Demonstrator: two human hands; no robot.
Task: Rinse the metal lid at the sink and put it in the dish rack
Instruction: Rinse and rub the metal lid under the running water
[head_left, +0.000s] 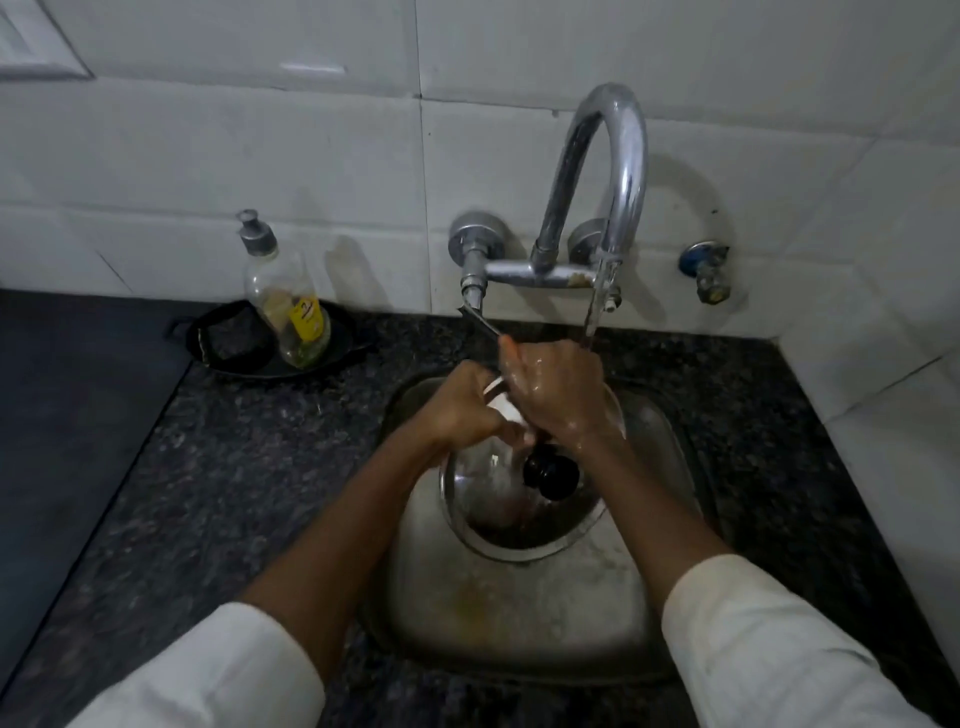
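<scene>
The metal lid, round steel with a black knob, is held tilted over the steel sink. My left hand grips its upper left rim. My wet right hand lies over the lid's upper part with the fingers curled around its top edge, covering much of it. Water runs from the curved chrome tap in a thin stream onto my right hand and the lid. No dish rack is in view.
A dark speckled stone counter surrounds the sink, with white tiled walls behind and at the right. At the back left, a clear soap pump bottle and a scrubber stand in a black dish. A small wall valve sits right of the tap.
</scene>
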